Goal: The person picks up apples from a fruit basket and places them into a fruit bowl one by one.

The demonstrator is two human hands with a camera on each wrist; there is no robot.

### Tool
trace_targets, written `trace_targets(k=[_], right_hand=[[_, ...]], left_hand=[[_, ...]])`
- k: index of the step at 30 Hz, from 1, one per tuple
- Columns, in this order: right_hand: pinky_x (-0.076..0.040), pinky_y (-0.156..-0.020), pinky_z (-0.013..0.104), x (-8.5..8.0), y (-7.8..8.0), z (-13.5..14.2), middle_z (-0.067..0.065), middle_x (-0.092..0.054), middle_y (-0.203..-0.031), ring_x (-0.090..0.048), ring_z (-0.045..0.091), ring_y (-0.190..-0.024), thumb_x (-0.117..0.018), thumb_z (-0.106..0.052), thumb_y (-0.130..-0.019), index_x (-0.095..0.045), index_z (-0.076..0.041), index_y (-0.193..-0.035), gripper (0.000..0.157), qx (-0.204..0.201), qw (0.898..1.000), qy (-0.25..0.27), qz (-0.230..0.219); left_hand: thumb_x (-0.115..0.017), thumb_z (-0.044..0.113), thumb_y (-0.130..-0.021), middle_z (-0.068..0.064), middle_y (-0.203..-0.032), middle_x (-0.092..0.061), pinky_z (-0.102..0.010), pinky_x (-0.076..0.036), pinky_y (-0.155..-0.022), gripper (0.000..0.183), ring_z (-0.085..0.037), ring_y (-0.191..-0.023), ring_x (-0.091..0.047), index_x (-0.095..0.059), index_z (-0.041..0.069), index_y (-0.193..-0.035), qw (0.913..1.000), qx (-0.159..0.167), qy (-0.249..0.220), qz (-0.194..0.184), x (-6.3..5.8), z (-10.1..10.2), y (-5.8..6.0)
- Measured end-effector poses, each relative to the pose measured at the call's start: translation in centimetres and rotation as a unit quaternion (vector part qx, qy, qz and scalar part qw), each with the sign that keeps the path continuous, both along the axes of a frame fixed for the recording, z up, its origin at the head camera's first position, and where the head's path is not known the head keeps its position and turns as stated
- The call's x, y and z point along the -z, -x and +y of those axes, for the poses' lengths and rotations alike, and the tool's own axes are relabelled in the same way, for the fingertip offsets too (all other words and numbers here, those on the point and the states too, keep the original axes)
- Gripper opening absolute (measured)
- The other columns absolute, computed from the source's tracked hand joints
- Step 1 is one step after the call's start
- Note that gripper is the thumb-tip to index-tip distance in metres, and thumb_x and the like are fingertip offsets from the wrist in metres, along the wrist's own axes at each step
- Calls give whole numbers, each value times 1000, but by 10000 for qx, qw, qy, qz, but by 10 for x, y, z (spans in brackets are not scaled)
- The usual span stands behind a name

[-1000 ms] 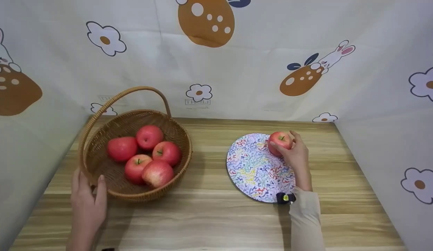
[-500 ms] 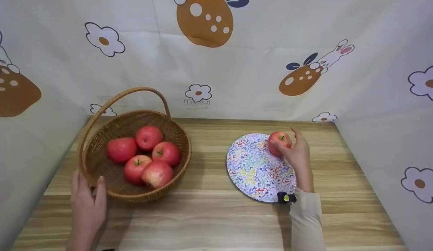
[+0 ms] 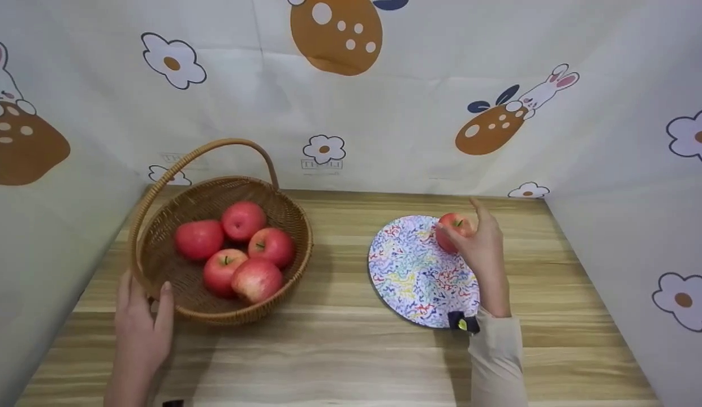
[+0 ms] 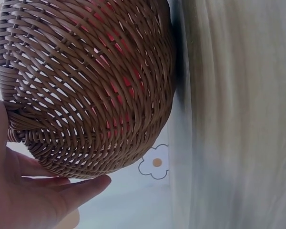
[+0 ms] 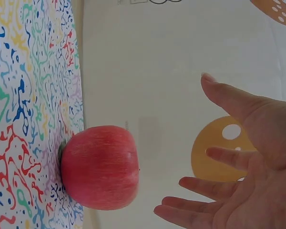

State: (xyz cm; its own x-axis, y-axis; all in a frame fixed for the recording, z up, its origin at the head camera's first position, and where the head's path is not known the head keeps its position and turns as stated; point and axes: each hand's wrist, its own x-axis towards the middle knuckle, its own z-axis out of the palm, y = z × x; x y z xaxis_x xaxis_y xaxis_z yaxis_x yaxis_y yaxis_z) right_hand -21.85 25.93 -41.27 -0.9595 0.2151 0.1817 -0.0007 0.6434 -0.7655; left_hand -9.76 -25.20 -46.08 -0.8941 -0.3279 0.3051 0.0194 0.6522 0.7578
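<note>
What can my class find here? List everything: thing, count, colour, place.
Basket: 1, brown, at left
Apples: 5, red, in basket
Board: 1, multicoloured, right of basket
Lone apple: 1, red, on board
Table: 1, wood-brown, underneath
Backdrop: 1, white, printed, around table
Sleeve: 1, beige, lower right
Unclear items: 2, black, beside sleeve and at bottom edge
Left grip: 1, bare, at basket rim
Right grip: 1, bare, beside lone apple

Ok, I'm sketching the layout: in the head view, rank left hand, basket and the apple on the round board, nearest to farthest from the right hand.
From the right hand:
1. Apple on the round board, just left.
2. Basket, farther left.
3. Left hand, at the basket's left side.
</note>
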Motion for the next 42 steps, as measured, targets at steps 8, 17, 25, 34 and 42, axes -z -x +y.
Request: trace_targets(k=[8, 17, 25, 34, 42], right_hand=[[-31, -124, 64, -9, -6, -10, 30, -39, -162, -34, 49, -152, -85, -24, -92, -38, 1, -161, 87, -99, 9999, 24, -10], [-41, -119, 61, -13, -9, -25, 27, -44, -160, -41, 47, -147, -87, -20, -89, -40, -1, -160, 87, -257, 9996, -19, 132], [-47, -112, 65, -13, -11, -41, 28, -47, -157, -47, 49, -142, -89, -23, -87, -43, -2, -158, 87, -422, 9985, -277, 234], [-41, -118, 63, -12, -13, -55, 26, -47, -159, -45, 44, -146, -89, -23, -87, -43, -2, -158, 87, -579, 9970, -387, 337], [-42, -118, 59, -11, -16, -70, 24, -49, -158, -50, 43, -141, -90, -26, -86, -46, -3, -158, 87, -845, 9942, -435, 500]], left_hand=[[-49, 18, -110, -30, -160, -33, -77, -40, -106, 56, -52, -143, -38, -36, -8, -158, 9995, 41, 293, 71, 0, -1, 0], [-49, 16, -110, -31, -160, -32, -75, -35, -113, 56, -53, -146, -35, -35, -10, -158, 9992, 45, 373, 139, 2, -3, -1], [-48, 15, -110, -31, -159, -33, -71, -33, -118, 58, -51, -147, -34, -31, -10, -160, 9986, 153, 418, 281, 4, -2, -2], [-48, 16, -110, -28, -161, -31, -71, -35, -115, 60, -51, -148, -35, -29, -9, -161, 9988, 117, 464, 94, 3, -2, -1], [-45, 18, -111, -28, -160, -30, -72, -34, -116, 60, -52, -148, -34, -27, -8, -162, 9986, 155, 506, 61, 2, -1, -2]])
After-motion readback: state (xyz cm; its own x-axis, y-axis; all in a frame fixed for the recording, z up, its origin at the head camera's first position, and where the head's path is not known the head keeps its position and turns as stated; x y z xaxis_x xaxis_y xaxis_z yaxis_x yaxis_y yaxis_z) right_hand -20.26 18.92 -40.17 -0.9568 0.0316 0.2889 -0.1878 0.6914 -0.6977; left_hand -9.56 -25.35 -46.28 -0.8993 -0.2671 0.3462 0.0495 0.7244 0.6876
